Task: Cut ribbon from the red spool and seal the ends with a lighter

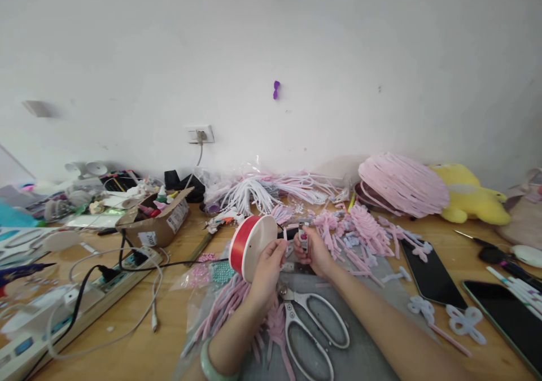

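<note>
My left hand (271,262) is closed, its fingers pinched at a small pale strip end that sticks up from the fingertips. A white spool of red ribbon (244,244) stands on edge against this hand and looks held by it; the grip is partly hidden. In my closed right hand (314,252) is a small lighter (303,237), upright and just right of the left fingertips. Large scissors (311,319) with white handles lie below the hands, on a grey mat (359,319). Pink fuzzy stems (220,305) lie under the left forearm.
Pink fuzzy pieces (366,228) are heaped right of the hands. A cardboard box (158,226), a power strip (101,296) and cables fill the left. Two phones (432,274) lie at right, near a yellow plush toy (470,195). White stems (248,192) lie along the wall.
</note>
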A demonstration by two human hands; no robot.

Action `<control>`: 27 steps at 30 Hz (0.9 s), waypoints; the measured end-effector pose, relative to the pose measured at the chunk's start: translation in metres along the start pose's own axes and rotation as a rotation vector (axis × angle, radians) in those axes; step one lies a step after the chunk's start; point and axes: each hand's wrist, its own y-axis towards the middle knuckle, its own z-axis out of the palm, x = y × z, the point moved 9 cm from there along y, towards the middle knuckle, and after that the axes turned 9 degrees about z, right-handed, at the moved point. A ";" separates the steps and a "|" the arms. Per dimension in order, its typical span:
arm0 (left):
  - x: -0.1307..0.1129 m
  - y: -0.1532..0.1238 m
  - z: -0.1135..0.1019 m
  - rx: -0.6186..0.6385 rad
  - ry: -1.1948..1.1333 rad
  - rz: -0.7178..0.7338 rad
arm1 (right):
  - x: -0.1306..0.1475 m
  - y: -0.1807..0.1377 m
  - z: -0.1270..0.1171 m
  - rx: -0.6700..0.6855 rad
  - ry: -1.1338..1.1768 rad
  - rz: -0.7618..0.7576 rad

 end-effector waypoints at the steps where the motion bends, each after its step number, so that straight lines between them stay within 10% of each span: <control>1: 0.000 0.000 0.001 0.010 0.009 0.002 | -0.002 0.001 -0.002 -0.022 -0.002 0.034; 11: -0.007 -0.001 0.008 0.061 0.003 0.037 | -0.026 0.006 -0.012 -0.170 -0.099 0.284; 27: -0.001 0.001 0.002 -0.019 -0.019 -0.007 | -0.031 0.014 -0.018 -0.283 -0.185 0.218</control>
